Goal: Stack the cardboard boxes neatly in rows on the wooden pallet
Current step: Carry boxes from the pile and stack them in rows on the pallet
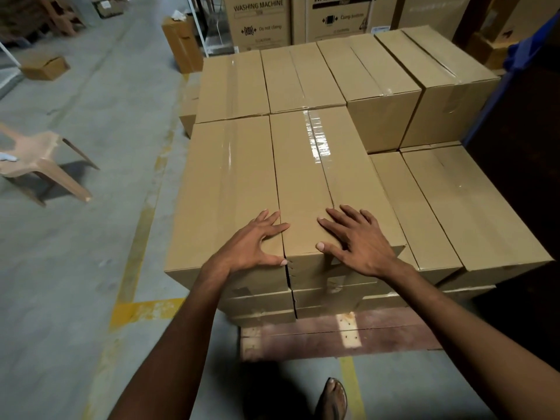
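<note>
Several taped brown cardboard boxes stand in rows on the wooden pallet [318, 334]. My left hand [253, 244] lies spread on the near end of the front left top box [224, 183], fingertips reaching the seam. My right hand [354, 241] rests flat with spread fingers on the near end of the neighbouring top box [321, 171], thumb at its front edge. To the right, two front boxes [463, 201] sit one layer lower. Behind them the back row [391, 83] is at full height.
A beige plastic chair [39, 156] stands on the concrete floor at left. A small carton [45, 66] and a tall carton [181, 40] sit further back. Large washing machine boxes [260, 22] stand behind the pallet. Yellow floor lines [142, 225] run along the pallet. My foot [331, 398] is below.
</note>
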A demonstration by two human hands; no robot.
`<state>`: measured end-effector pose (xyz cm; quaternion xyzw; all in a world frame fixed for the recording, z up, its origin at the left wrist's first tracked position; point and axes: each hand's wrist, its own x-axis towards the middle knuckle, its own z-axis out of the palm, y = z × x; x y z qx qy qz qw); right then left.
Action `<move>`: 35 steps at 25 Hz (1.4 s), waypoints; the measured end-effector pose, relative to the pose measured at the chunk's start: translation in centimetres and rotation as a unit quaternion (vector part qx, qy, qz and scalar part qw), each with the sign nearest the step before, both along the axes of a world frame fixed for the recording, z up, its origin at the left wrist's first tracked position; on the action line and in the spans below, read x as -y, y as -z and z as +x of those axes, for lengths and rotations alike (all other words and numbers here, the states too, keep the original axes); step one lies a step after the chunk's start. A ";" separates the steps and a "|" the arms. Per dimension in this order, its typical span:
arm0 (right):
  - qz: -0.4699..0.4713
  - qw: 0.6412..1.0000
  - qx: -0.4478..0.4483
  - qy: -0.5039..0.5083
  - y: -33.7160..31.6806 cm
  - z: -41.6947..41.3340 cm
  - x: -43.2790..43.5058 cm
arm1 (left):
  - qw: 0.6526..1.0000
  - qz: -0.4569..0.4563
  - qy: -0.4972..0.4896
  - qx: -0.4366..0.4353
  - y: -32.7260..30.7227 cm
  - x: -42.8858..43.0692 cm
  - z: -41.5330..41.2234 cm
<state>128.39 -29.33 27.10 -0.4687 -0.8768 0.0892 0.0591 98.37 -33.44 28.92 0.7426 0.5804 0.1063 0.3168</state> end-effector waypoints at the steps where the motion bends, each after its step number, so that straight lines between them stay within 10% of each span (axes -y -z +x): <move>1: 0.005 1.000 -0.001 0.002 0.0 0.2 -0.1 | 1.000 0.005 0.004 0.000 0.3 0.0 0.1; 7: -0.021 0.999 -0.030 0.033 -1.3 -2.2 1.6 | 0.999 0.031 -0.006 0.006 0.2 1.5 -0.1; 16: -0.061 0.919 -0.360 0.148 -3.0 -19.9 17.8 | 0.899 0.095 -0.238 0.356 -3.4 14.5 -11.0; 26: -0.309 0.735 -0.576 0.183 -3.3 -44.4 27.5 | 0.827 0.098 -0.414 0.367 -1.5 27.9 -30.4; 30: -0.342 0.713 -0.578 0.200 -2.0 -50.5 25.0 | 0.780 0.067 -0.479 0.398 -0.4 26.0 -35.7; 35: -0.337 0.730 -0.561 0.198 -0.3 -58.8 15.3 | 0.811 0.077 -0.455 0.360 -0.3 17.5 -43.9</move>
